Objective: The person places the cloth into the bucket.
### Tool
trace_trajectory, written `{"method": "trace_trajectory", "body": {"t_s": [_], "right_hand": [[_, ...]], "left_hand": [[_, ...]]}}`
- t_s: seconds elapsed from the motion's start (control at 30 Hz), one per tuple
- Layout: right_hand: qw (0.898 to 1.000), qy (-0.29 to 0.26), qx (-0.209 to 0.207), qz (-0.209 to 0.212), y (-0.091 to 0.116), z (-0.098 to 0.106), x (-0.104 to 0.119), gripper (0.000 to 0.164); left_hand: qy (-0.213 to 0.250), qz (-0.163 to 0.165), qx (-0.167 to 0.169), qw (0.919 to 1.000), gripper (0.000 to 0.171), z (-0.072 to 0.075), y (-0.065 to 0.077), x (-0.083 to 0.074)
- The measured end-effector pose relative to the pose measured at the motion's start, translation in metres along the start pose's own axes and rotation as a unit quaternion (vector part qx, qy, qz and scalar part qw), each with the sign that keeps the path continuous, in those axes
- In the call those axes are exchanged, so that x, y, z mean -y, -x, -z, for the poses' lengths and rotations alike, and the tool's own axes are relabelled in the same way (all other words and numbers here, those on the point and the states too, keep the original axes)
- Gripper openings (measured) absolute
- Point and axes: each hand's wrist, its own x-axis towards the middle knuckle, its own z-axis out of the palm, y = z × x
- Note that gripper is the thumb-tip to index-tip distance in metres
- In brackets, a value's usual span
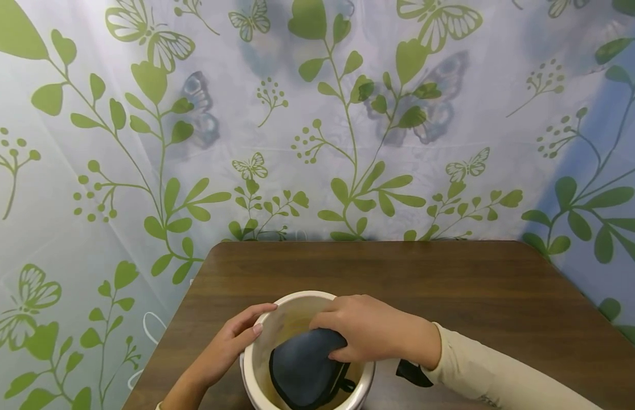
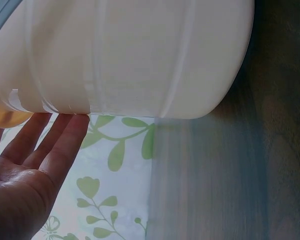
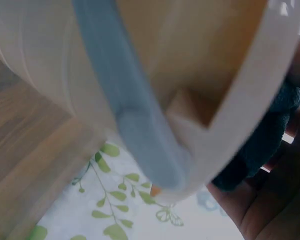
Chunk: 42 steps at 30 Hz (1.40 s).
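A cream bucket stands on the table near its front edge, its blue-grey handle in the right wrist view. My right hand reaches over the mouth and grips a dark blue fabric piece with black edging and a small black loop. Most of this piece lies within the bucket's mouth; its full shape is hidden. In the right wrist view, the dark cloth looks fuzzy beside my palm. My left hand touches the bucket's left rim, and its straight fingers rest against the outer wall.
The brown wooden table extends behind the bucket and to its right. A white curtain with green leaves and butterflies hangs behind the table and along both sides. A black strap sits under my right wrist.
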Motion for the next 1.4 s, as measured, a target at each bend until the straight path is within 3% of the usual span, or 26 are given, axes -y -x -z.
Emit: {"method": "trace_trajectory", "body": {"t_s": [0.43, 1.0, 1.23, 1.4], "right_hand": [[0.997, 0.048, 0.061, -0.015, -0.013, -0.013, 0.004, 0.036], [0.991, 0.101, 0.086, -0.027, -0.019, -0.025, 0.003, 0.042], [0.994, 0.085, 0.067, -0.007, -0.012, -0.015, 0.002, 0.05], [0.997, 0.079, 0.018, 0.013, -0.004, -0.013, -0.001, 0.047]], "left_hand": [[-0.004, -0.005, -0.003, 1.0, 0.041, -0.002, 0.0, 0.0], [0.001, -0.021, -0.001, 0.9998, 0.04, -0.003, -0.002, 0.003], [0.005, -0.022, 0.001, 0.9997, 0.041, -0.002, -0.003, 0.002], [-0.001, -0.024, -0.001, 0.9997, 0.041, -0.002, -0.003, 0.001]]}}
